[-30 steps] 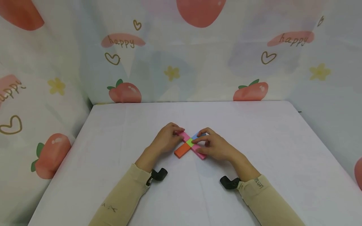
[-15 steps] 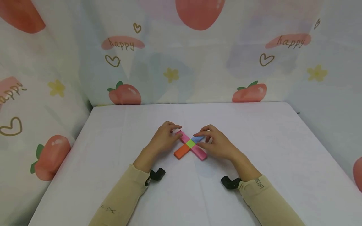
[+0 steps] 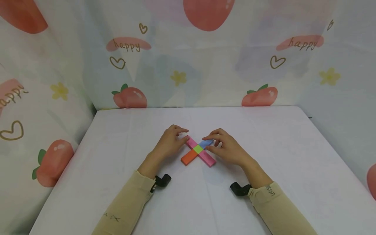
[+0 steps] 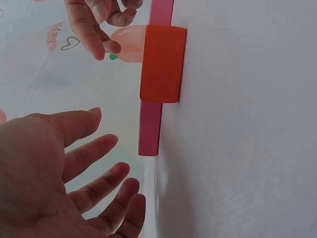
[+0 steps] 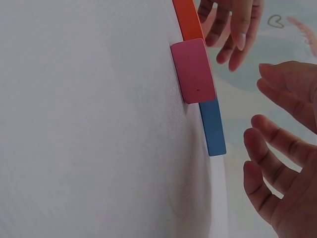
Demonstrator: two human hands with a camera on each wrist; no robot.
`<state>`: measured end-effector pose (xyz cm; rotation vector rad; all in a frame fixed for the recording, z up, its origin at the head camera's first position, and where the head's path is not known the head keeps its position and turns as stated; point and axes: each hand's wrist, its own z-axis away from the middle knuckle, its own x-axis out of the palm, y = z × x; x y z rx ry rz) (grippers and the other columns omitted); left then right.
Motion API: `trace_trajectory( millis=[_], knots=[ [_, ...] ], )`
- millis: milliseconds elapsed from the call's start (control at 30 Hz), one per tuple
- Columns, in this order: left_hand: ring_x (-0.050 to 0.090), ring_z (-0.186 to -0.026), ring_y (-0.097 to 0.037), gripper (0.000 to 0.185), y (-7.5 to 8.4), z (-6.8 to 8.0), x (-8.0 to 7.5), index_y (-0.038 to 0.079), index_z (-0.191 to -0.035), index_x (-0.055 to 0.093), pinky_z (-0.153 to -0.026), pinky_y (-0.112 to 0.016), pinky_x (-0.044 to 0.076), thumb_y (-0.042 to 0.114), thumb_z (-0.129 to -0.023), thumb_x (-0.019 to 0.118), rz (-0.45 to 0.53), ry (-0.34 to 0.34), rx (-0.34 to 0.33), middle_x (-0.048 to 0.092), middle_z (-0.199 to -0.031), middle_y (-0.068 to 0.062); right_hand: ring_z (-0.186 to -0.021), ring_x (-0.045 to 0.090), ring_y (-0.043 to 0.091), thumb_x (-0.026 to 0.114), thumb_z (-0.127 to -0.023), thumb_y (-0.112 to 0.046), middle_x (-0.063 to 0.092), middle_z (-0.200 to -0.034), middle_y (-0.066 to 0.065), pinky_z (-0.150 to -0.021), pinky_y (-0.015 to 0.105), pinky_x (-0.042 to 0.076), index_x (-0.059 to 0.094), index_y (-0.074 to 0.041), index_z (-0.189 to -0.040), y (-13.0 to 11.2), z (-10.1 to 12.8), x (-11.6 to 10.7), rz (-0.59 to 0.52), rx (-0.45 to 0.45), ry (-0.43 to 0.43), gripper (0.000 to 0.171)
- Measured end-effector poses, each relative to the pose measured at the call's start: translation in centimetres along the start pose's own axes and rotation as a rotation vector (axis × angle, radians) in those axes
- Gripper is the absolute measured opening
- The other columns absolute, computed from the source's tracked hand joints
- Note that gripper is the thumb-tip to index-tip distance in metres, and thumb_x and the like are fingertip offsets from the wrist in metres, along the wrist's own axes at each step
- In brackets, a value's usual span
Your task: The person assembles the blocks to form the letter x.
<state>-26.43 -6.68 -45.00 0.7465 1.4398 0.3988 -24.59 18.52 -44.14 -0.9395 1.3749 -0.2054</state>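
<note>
Colored blocks lie on the white table in an X. A green block point(image 3: 198, 149) forms the middle, with an orange block point(image 3: 189, 158) toward the front left and a blue block point(image 3: 205, 143) toward the back right. One pink block point(image 3: 192, 142) points to the back left, another pink block point(image 3: 207, 159) to the front right. My left hand point(image 3: 170, 141) is beside the back-left pink arm, fingers spread and holding nothing. Over the blue arm, my right hand point(image 3: 227, 148) has its fingers loosely bent, and nothing is in it. Both wrist views show gaps between fingers and blocks.
White cloth covers the table point(image 3: 132, 130). Behind and to the left hangs a curtain point(image 3: 205, 58) printed with fruit, hearts and flowers. A black wrist mount point(image 3: 163, 180) sticks out from the left sleeve, and another black mount point(image 3: 240, 189) from the right sleeve.
Both hands have drawn back from the blocks, the left to the left and the right to the right. The right fingers no longer cover the green and front pink blocks. The X keeps its shape.
</note>
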Motion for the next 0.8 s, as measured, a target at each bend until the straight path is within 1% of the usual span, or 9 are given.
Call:
trace_trajectory(
  millis=[67, 233, 367, 500, 600, 700, 800],
  knots=[
    [0.054, -0.112, -0.021, 0.037, 0.0, 0.0, 0.0, 0.023, -0.126, 0.065, -0.096, -0.040, 0.048, 0.038, -0.093, 0.063, -0.004, 0.001, 0.004, 0.053, -0.126, 0.001, -0.089, 0.053, 0.013, 0.070, -0.090, -0.028, 0.051, -0.120, -0.005, -0.071, 0.029, 0.049, 0.067, -0.023, -0.123, 0.0, 0.0, 0.0, 0.001, 0.001, 0.001, 0.034],
    [0.052, -0.118, -0.021, 0.038, -0.2, -0.2, -0.1, 0.022, -0.126, 0.065, -0.102, -0.042, 0.044, 0.039, -0.093, 0.063, -0.027, 0.011, 0.026, 0.053, -0.127, 0.000, -0.092, 0.053, 0.015, 0.068, -0.091, -0.028, 0.051, -0.120, -0.005, -0.072, 0.031, 0.048, 0.067, -0.023, -0.122, 0.2, 0.0, -0.1, 0.011, 0.005, 0.018, 0.032],
    [0.050, -0.122, -0.020, 0.039, -0.4, -0.3, -0.1, 0.022, -0.127, 0.064, -0.105, -0.042, 0.043, 0.041, -0.092, 0.063, -0.027, 0.004, 0.014, 0.052, -0.127, 0.001, -0.099, 0.053, 0.019, 0.067, -0.092, -0.030, 0.052, -0.120, -0.003, -0.076, 0.033, 0.046, 0.067, -0.021, -0.123, 0.4, 0.0, 0.0, 0.025, 0.006, 0.040, 0.032],
    [0.049, -0.124, -0.020, 0.042, -0.5, -0.3, -0.1, 0.022, -0.128, 0.063, -0.106, -0.042, 0.042, 0.041, -0.091, 0.064, -0.039, 0.002, 0.003, 0.051, -0.129, 0.001, -0.108, 0.052, 0.025, 0.065, -0.093, -0.032, 0.051, -0.123, 0.001, -0.083, 0.040, 0.046, 0.065, -0.019, -0.125, 0.6, 0.0, 0.1, 0.031, -0.006, 0.064, 0.035],
    [0.047, -0.127, -0.021, 0.044, -0.8, -0.3, -0.3, 0.021, -0.130, 0.062, -0.108, -0.043, 0.040, 0.042, -0.091, 0.065, -0.062, 0.011, 0.008, 0.050, -0.133, 0.000, -0.114, 0.050, 0.025, 0.064, -0.093, -0.034, 0.051, -0.125, 0.002, -0.089, 0.045, 0.046, 0.064, -0.019, -0.127, 0.6, -0.1, 0.3, 0.030, -0.003, 0.087, 0.037],
    [0.045, -0.130, -0.022, 0.047, -1.0, -0.2, -0.7, 0.022, -0.132, 0.060, -0.109, -0.043, 0.040, 0.043, -0.091, 0.064, -0.088, 0.019, 0.011, 0.049, -0.137, 0.000, -0.121, 0.047, 0.024, 0.064, -0.093, -0.036, 0.050, -0.128, 0.002, -0.092, 0.046, 0.046, 0.062, -0.019, -0.129, 0.6, -0.2, 0.5, 0.036, -0.003, 0.113, 0.039],
    [0.043, -0.133, -0.023, 0.050, -1.1, -0.2, -1.0, 0.022, -0.135, 0.057, -0.109, -0.044, 0.039, 0.045, -0.091, 0.063, -0.106, 0.017, 0.023, 0.047, -0.140, -0.001, -0.126, 0.043, 0.025, 0.063, -0.093, -0.036, 0.049, -0.132, 0.004, -0.097, 0.049, 0.043, 0.060, -0.018, -0.132, 0.5, -0.3, 0.7, 0.048, -0.006, 0.132, 0.043]
  ],
)
